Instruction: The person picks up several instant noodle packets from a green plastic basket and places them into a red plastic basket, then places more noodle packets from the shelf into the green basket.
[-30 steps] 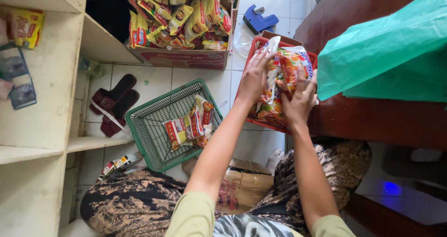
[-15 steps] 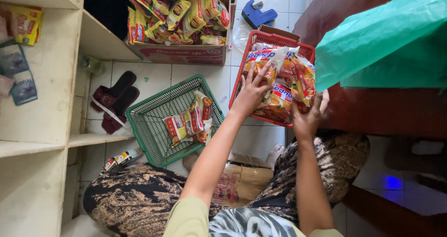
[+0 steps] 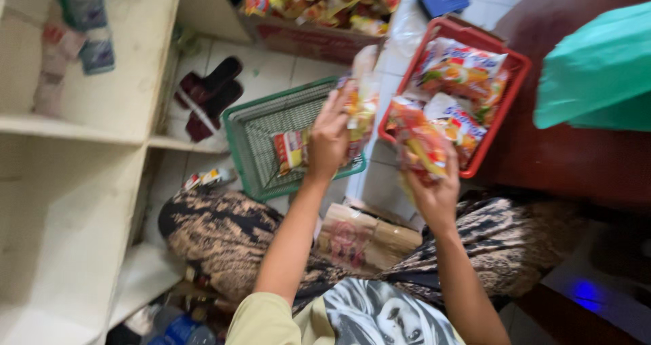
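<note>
My left hand (image 3: 328, 140) grips a colourful snack packet (image 3: 360, 98) and holds it above the green wire basket (image 3: 260, 129) on the floor. That basket has a few packets (image 3: 290, 148) inside. My right hand (image 3: 434, 190) is closed on another packet (image 3: 420, 142) just in front of the red basket (image 3: 510, 101). The red basket sits on the dark wooden table (image 3: 576, 162) and is filled with several similar packets (image 3: 461, 67). The frame is blurred by motion.
White shelves (image 3: 95, 124) stand at left with small packets on them. A pair of dark sandals (image 3: 207, 95) lies on the tiled floor. A cardboard box of packets (image 3: 319, 9) sits at the top, a green plastic bag (image 3: 597, 70) at right, a brown box (image 3: 366, 240) between my knees.
Both hands have drawn packets out of the red basket. My left hand moved left over the green basket; my right hand pulled back toward me.
</note>
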